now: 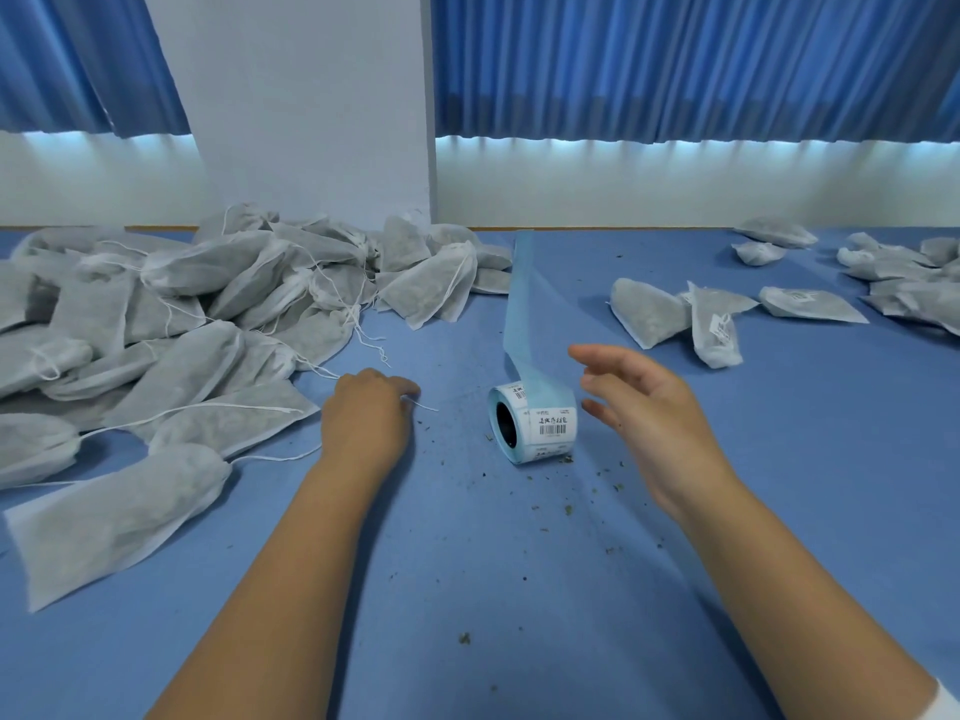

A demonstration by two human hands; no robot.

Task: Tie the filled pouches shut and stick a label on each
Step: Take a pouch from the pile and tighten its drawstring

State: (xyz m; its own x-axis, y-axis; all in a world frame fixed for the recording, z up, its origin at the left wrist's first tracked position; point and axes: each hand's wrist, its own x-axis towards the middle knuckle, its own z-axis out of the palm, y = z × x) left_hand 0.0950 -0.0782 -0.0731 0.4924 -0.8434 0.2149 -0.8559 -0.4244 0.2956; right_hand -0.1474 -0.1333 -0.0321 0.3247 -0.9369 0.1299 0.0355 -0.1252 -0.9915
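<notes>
Left forearm bare, stretched forward from bottom centre. Left hand knuckles up, back of the hand to the camera, fingers curled under, tips pinching a thin white string. Right forearm bare, angled in from lower right, white sleeve at the corner. Right hand palm facing left, fingers spread and loosely bent, holding nothing, slightly blurred.
</notes>
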